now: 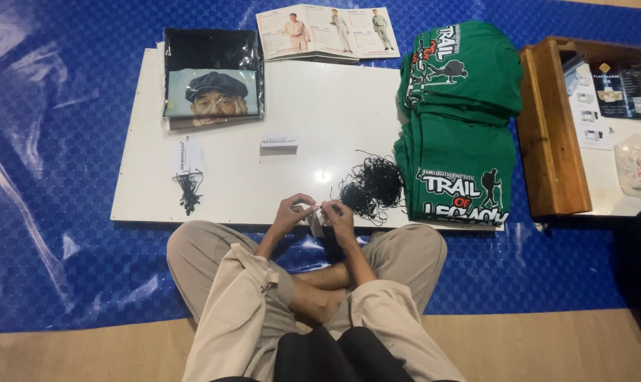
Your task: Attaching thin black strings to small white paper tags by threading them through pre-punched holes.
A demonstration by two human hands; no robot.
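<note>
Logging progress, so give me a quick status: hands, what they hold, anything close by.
Left hand and right hand pinch a small white tag together. Black string pile just right. Green shirt stacks beyond.

A string tangle [371, 185] lies on the board [299, 120], left of stacked shirts [462, 120].

Green shirts [462, 141], calendar [327, 32], wooden tray [547, 134]

Person cross-legged on blue tarp [66, 233]. Left hand [290, 213] and right hand [339, 214] pinch small white tag [315, 221] at near edge of white surface [299, 141]. Black string tangle [372, 185] just right; green shirt stacks [462, 120] beyond.
</note>
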